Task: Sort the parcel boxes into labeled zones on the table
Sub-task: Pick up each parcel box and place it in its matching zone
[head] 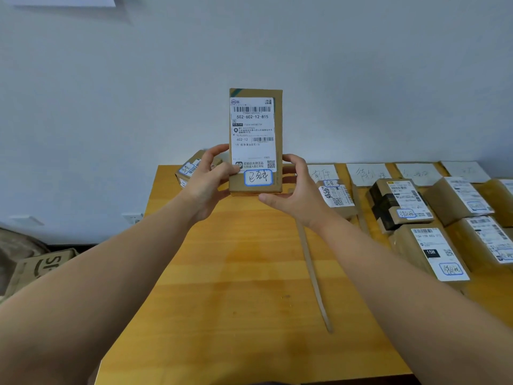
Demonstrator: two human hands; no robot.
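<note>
Plain white wall (111, 107) behind yellow wooden table (236, 273), both hands (206, 180) gripping an upright parcel box (255, 140).

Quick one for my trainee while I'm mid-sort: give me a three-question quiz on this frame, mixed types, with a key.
1. True or false: the upright parcel rests flat on the table.
2. Which hands hold it? A) left hand only B) right hand only C) both
3. Fill in: the large printed code on its shipping label starts with ___.

Key: 1 false, it is lifted; 2 C; 3 502.
</note>
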